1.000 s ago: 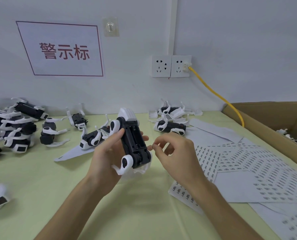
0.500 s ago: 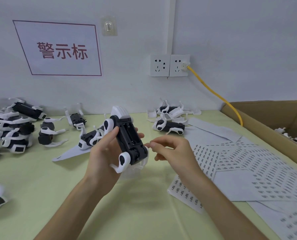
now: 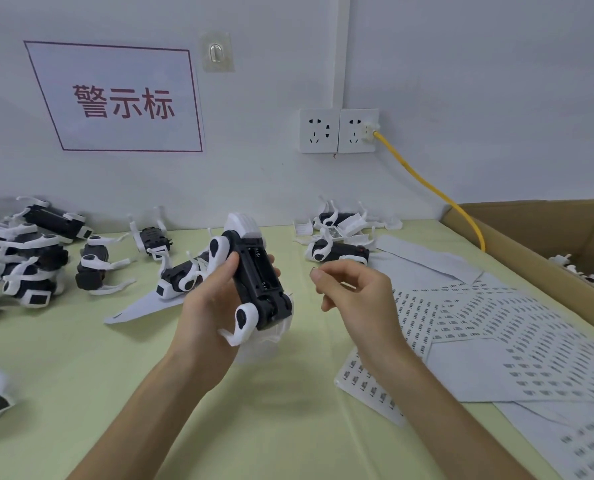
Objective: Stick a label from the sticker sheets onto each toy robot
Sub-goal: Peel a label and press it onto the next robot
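Above the pale green tabletop, the left hand is gripping a black-and-white plastic toy robot belly-up. The right hand is hovering just beside it, thumb and forefinger pinching together; whether they are holding a label is unclear. White paper sticker sheets are lying to the right, and more toy robots are lying farther back.

We see pale yellow-green flat tabletop. Black-and-white plastic toy robots scattered at left and along back; one lies on white triangular paper scrap. White sticker sheets, rows of small dark labels, overlap at right. Brown cardboard box along right edge.
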### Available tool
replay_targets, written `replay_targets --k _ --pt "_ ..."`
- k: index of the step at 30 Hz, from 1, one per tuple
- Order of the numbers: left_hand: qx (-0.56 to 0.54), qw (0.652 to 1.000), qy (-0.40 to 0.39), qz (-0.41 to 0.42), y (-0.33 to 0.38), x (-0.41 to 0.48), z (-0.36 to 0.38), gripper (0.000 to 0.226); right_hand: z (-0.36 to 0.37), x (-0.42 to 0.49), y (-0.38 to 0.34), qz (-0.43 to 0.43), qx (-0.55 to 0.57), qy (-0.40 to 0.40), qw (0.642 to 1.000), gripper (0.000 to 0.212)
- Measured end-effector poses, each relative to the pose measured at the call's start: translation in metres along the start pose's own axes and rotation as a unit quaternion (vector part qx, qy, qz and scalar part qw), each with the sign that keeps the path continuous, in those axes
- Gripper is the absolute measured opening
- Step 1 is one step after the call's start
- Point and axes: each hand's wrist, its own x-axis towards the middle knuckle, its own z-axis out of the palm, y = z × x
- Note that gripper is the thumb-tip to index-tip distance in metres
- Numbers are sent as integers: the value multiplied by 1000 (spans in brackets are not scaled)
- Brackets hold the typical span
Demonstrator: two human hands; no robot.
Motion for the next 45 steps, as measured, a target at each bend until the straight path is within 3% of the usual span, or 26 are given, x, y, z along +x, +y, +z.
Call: replay_targets --k 3,5,9,13,18,21,25,27,36,45 --pt "3 1000 8 3 -1 2 -1 20 -2 1 -2 20 46 -2 999 8" --pt "-27 998 48 -4 -6 5 -1 16 -2 0 -5 57 110 -29 992 13" --pt "-100 991 94 8 -14 8 -4 11 2 -5 -12 155 290 -131 935 29" --pt "-120 986 110 20 -16 7 -3 15 14 -19 -12 205 365 -216 882 49" --pt "-71 992 100 29 -18 3 3 52 29 -37 -5 232 383 -288 847 53" --pt "-53 995 88 17 -18 0 6 55 33 -42 -1 231 388 -296 842 52" --pt "-78 994 71 -20 -18 -2 9 82 34 -41 0 233 400 -294 836 53" --pt "-91 993 62 -40 -18 -3 10 84 34 -42 1 237 412 -295 829 53" --pt "-39 999 27 -15 -18 -5 12 17 36 -42 3 260 457 -270 807 50" --pt "-41 999 35 6 -21 -2 10 32 36 -45 2 268 461 -273 801 50"
